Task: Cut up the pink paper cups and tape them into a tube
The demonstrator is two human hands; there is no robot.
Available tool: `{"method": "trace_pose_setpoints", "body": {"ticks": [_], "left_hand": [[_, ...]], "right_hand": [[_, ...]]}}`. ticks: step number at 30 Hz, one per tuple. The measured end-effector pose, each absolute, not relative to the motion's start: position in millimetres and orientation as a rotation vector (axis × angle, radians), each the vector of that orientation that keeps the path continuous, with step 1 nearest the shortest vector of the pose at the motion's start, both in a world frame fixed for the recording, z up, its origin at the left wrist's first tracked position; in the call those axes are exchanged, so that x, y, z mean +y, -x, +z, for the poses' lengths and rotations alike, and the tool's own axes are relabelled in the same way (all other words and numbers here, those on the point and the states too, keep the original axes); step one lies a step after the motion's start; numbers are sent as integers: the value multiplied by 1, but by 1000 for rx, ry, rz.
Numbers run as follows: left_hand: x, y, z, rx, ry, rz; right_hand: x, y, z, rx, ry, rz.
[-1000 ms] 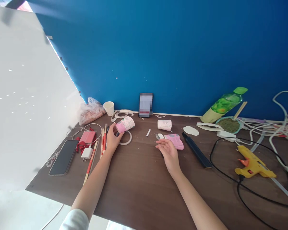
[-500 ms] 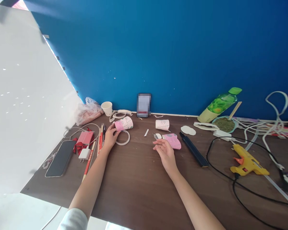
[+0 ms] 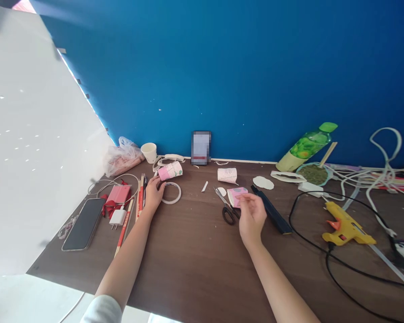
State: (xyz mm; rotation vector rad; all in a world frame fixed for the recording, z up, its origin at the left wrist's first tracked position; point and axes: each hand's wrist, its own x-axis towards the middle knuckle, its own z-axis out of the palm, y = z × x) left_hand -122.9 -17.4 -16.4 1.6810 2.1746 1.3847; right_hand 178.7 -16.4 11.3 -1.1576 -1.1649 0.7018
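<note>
My left hand (image 3: 154, 196) has its fingers closed around the near left end of a pink patterned paper cup (image 3: 170, 171) lying on its side. Just below that cup, beside my fingers, is a white ring (image 3: 172, 193). My right hand (image 3: 252, 217) is pinched at the right edge of a flattened pink patterned paper cup piece (image 3: 234, 196), hiding part of it. Scissors (image 3: 228, 211) with black handles lie left of this hand, their blades next to a small white paper disc (image 3: 221, 191). A paler pink cup piece (image 3: 227, 175) lies farther back.
Red-and-white sticks (image 3: 124, 229), a phone (image 3: 84, 224) and a white charger (image 3: 117, 217) lie left. A dark blue bar-shaped object (image 3: 272, 211), a yellow glue gun (image 3: 348, 224) with black cable and a leaning green bottle (image 3: 305, 148) are right. A white cup (image 3: 149, 153) stands behind.
My right hand has moved right, from over the scissors to the flattened pink piece, uncovering the scissors' handles. The pink cup at my left hand has shifted slightly left and turned.
</note>
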Motion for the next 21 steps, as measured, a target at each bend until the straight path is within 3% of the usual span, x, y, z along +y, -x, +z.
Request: {"method": "trace_pose_setpoints", "body": {"ticks": [4,10,15,21], "left_hand": [[-18,123,-18,2182,-1662,1411],[-21,121,-19,2178,-1677,1446],[-24,117,-16,2185,-1701,1494],[-26,109,-15,2101,-1778,1598]], "right_hand": [[-3,-199,16,-1203,1293,445],[1,-216,21,-1704,1725,40],[2,-210,15,-1760,1804,129],[4,-206,9,-1419,1582,457]]}}
